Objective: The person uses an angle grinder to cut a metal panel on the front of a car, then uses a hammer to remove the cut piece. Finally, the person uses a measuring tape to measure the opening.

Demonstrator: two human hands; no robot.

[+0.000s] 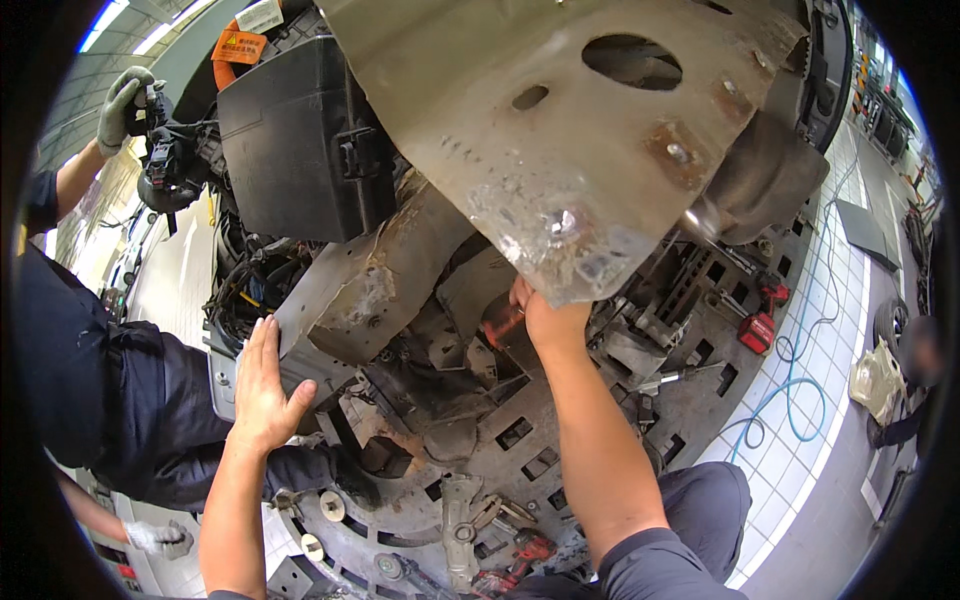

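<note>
My left hand (pixel 262 395) is open, fingers stretched out and thumb apart, against the edge of a grey sheet-metal part (pixel 285 335) of a stripped vehicle body. My right hand (pixel 553 322) is closed below the torn lower corner of a large, dented, rusty metal panel (pixel 520 130). Its fingers are partly hidden, so what they hold cannot be made out. A red object (pixel 502 325) shows right beside those fingers, in the opening under the panel. Bent, torn sheet metal (pixel 375 290) lies between my hands.
At left, a person in dark clothes (pixel 80 350) has a gloved hand (pixel 122 105) on black parts. Another gloved hand (pixel 160 538) shows lower left. Red power tools (pixel 757 330) lie on the slotted metal platform (pixel 560 490). A blue hose (pixel 790 385) curls over floor tiles at right.
</note>
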